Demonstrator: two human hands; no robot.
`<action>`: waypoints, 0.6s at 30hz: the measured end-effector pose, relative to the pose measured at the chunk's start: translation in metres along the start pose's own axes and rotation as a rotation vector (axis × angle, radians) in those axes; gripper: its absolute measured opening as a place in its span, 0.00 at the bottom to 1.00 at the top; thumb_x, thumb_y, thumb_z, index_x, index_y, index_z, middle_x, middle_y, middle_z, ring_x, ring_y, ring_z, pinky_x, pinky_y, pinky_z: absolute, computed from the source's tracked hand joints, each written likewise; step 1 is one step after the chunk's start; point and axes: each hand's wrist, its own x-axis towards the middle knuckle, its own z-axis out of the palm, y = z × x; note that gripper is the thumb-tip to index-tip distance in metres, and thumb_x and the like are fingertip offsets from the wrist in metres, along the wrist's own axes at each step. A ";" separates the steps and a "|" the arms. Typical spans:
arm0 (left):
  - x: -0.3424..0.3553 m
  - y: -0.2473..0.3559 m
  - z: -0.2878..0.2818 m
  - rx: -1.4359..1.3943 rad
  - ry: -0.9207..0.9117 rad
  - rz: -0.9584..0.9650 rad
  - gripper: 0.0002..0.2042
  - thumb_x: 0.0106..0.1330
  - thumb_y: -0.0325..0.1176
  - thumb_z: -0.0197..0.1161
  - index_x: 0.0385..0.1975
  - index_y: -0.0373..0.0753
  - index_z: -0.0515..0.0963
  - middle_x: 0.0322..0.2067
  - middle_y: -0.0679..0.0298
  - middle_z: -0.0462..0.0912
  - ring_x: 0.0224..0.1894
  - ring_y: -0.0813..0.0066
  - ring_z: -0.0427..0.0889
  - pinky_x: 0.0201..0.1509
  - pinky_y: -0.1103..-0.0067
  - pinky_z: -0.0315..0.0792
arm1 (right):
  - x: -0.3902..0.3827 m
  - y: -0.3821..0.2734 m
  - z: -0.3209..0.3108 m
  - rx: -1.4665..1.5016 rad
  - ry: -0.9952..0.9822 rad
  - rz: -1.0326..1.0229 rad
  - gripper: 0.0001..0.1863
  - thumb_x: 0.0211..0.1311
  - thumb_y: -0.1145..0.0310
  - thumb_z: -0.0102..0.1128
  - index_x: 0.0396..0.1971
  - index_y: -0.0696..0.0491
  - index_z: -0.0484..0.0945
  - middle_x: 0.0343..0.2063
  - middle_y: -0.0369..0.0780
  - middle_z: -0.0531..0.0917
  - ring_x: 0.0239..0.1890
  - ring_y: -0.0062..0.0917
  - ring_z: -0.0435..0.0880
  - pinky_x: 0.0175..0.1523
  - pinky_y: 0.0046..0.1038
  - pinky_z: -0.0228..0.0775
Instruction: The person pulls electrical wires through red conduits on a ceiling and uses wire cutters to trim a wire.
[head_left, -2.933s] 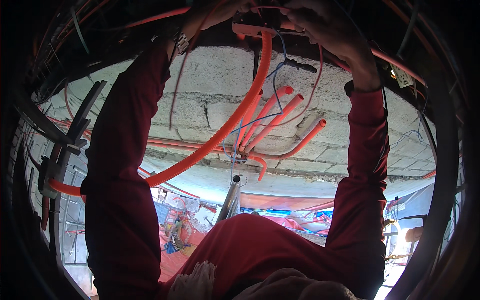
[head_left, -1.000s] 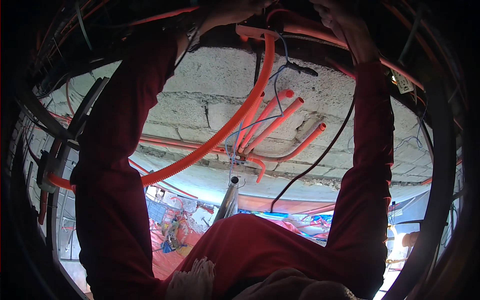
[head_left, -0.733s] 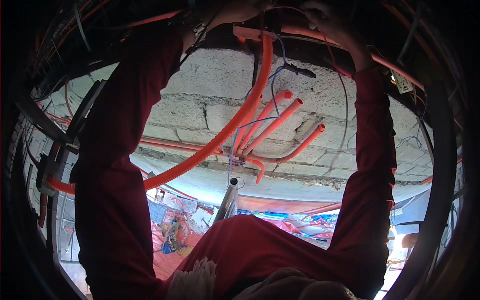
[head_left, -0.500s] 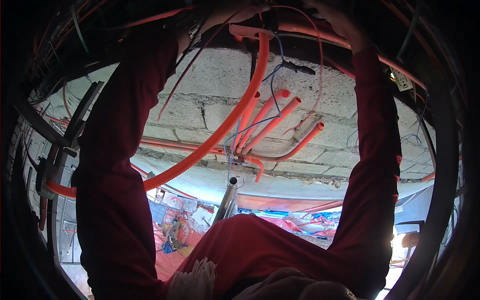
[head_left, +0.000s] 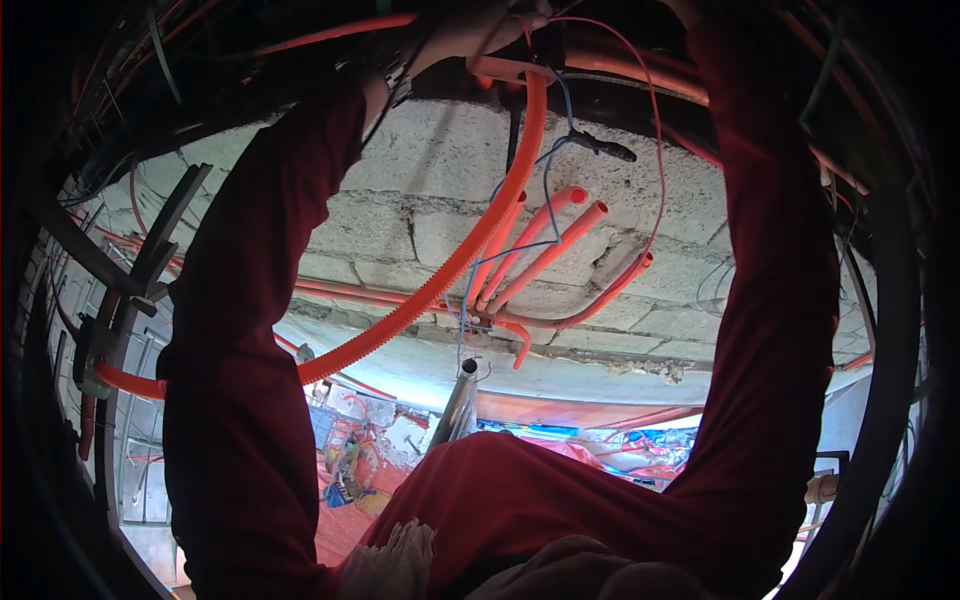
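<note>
One hand (head_left: 480, 30) near red wire (head_left: 658, 120), orange conduit (head_left: 488, 224)

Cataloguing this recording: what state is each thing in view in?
Left hand, raised; grip unclear
Right wrist, at top edge; hand out of view
Corrugated orange conduit, bowed
Red wire, arched
Blue wire, kinked
Smooth orange pipes, some ends open
Metal tube, tilted, top open

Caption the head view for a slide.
Raised left hand near a looping red wire, with ribbed conduit curving in front of a block wall.
</note>
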 end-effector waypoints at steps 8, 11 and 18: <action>0.014 0.040 0.010 0.323 -0.008 -0.316 0.07 0.70 0.32 0.64 0.33 0.38 0.74 0.29 0.58 0.77 0.33 0.63 0.81 0.39 0.68 0.73 | -0.085 -0.042 -0.123 0.152 -0.352 0.015 0.23 0.76 0.50 0.53 0.43 0.56 0.85 0.40 0.45 0.87 0.44 0.36 0.85 0.50 0.37 0.75; 0.007 0.034 0.008 0.264 0.000 -0.257 0.07 0.70 0.30 0.64 0.33 0.38 0.73 0.28 0.58 0.78 0.32 0.64 0.81 0.37 0.67 0.73 | -0.075 -0.039 -0.120 0.085 -0.220 -0.156 0.13 0.73 0.61 0.58 0.37 0.55 0.85 0.36 0.42 0.87 0.39 0.35 0.86 0.48 0.36 0.76; -0.001 0.009 0.028 0.173 0.206 -0.022 0.04 0.72 0.26 0.58 0.34 0.39 0.71 0.28 0.58 0.76 0.30 0.65 0.79 0.33 0.70 0.72 | -0.098 -0.032 -0.082 0.039 -0.055 -0.009 0.11 0.75 0.69 0.51 0.42 0.54 0.84 0.39 0.44 0.85 0.42 0.34 0.84 0.49 0.38 0.76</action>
